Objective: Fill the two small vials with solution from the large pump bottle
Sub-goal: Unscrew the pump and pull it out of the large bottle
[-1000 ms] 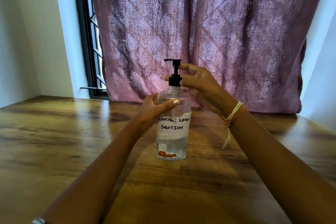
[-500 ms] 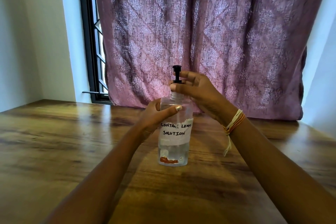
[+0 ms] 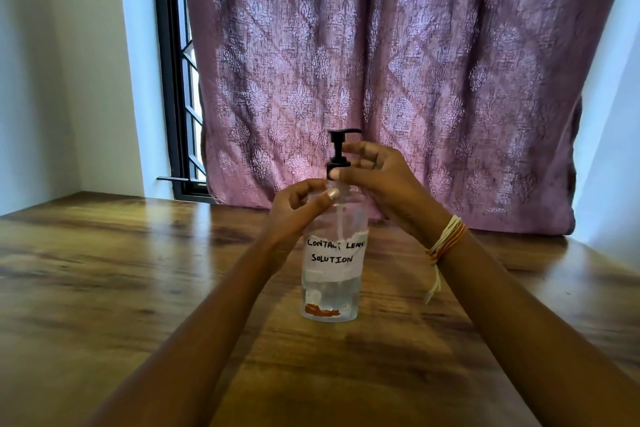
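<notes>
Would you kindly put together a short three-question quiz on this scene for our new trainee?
1. True or false: the pump bottle lies on its side on the table.
2. Which part does the right hand pinch? A) the label B) the black pump collar C) the base
3. Fill in: the left hand grips the bottle's ____, above the handwritten label.

Key
1. False; it stands upright.
2. B, the pump collar.
3. Shoulder.
</notes>
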Action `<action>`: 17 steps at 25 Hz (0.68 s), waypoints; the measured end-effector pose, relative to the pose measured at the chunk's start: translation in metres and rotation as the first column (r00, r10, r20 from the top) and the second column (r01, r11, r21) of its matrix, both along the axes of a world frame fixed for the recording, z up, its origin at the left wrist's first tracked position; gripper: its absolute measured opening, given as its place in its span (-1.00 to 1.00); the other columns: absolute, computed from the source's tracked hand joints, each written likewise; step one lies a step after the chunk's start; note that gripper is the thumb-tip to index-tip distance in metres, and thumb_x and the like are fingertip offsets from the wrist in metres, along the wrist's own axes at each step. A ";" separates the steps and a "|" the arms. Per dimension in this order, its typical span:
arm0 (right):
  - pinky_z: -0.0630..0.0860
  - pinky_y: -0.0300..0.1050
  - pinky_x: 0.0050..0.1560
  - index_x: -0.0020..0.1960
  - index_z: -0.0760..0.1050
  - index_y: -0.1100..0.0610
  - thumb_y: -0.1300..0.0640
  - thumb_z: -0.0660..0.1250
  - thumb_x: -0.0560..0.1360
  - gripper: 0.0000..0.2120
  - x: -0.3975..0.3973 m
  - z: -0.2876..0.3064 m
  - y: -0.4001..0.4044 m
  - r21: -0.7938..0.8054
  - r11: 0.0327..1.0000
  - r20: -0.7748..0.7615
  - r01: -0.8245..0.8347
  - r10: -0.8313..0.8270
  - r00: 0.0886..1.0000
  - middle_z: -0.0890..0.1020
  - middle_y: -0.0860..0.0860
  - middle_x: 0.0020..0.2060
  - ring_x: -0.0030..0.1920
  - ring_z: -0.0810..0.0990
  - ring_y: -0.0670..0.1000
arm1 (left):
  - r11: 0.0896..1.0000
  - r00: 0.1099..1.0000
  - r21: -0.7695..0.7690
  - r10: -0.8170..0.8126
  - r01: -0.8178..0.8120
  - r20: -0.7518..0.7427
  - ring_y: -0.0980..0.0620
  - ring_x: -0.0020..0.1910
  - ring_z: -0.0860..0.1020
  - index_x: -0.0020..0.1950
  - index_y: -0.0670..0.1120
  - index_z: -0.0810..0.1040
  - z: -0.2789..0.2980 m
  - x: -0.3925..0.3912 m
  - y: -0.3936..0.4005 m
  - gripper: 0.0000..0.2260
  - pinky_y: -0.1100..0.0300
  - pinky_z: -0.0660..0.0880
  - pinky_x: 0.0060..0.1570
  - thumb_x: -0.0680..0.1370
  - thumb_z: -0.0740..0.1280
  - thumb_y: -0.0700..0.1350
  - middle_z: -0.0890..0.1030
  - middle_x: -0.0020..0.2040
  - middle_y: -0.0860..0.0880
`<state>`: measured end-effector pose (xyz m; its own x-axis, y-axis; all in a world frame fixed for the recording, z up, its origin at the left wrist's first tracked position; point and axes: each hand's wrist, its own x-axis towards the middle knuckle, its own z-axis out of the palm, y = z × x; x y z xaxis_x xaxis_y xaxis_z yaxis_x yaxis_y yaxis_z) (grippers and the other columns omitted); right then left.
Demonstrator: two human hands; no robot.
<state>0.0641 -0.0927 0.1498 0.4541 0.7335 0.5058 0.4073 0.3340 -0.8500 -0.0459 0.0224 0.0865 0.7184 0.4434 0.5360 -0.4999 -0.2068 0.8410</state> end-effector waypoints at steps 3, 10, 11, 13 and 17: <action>0.55 0.05 0.22 0.21 0.51 0.18 0.30 0.42 0.38 -0.60 0.000 0.001 -0.001 -0.011 0.997 -0.044 -0.078 0.077 0.996 0.66 0.23 0.11 0.16 0.64 0.18 | 1.000 1.000 -0.007 0.011 -0.011 -0.002 -0.12 0.04 0.65 0.02 -0.06 0.62 0.000 0.000 -0.001 -0.78 0.09 0.63 -0.08 0.41 0.40 -0.05 0.68 0.03 -0.12; 0.63 -0.02 0.09 0.23 0.49 0.21 0.37 0.45 0.40 -0.58 -0.004 -0.002 0.000 0.085 0.996 -0.051 -0.015 0.019 0.998 0.70 0.15 -0.03 0.01 0.70 0.09 | 1.000 1.000 -0.003 0.007 -0.007 -0.002 -0.19 0.08 0.63 0.09 -0.14 0.59 -0.002 0.001 0.001 -0.74 0.07 0.62 -0.06 0.45 0.40 -0.07 0.65 0.09 -0.23; 0.60 0.03 0.14 0.22 0.49 0.23 0.38 0.42 0.42 -0.61 -0.003 0.000 -0.001 0.111 0.992 -0.080 -0.059 0.068 0.994 0.69 0.21 0.01 0.07 0.68 0.14 | 1.000 1.000 -0.014 0.004 -0.004 -0.001 -0.18 0.06 0.64 0.05 -0.10 0.60 -0.002 0.001 0.000 -0.78 0.06 0.63 -0.05 0.44 0.42 -0.06 0.66 0.06 -0.21; 0.58 0.04 0.19 0.22 0.48 0.25 0.37 0.35 0.47 -0.67 -0.002 0.001 -0.002 0.113 0.986 -0.093 -0.125 0.136 0.986 0.65 0.26 0.08 0.14 0.65 0.17 | 0.999 1.000 -0.040 -0.001 0.001 0.000 -0.19 0.04 0.65 0.00 -0.07 0.61 -0.001 0.001 -0.001 -0.82 0.01 0.63 -0.01 0.43 0.43 -0.06 0.67 0.03 -0.20; 0.63 -0.16 0.05 0.19 0.53 0.27 0.34 0.46 0.40 -0.63 -0.006 -0.002 -0.001 0.022 0.999 -0.012 -0.033 0.033 0.999 0.68 0.16 0.02 0.00 0.67 0.04 | 0.999 1.000 -0.033 0.019 -0.019 -0.008 -0.24 0.08 0.63 0.10 -0.16 0.58 -0.003 0.003 0.002 -0.69 -0.13 0.59 0.08 0.43 0.40 -0.04 0.64 0.11 -0.27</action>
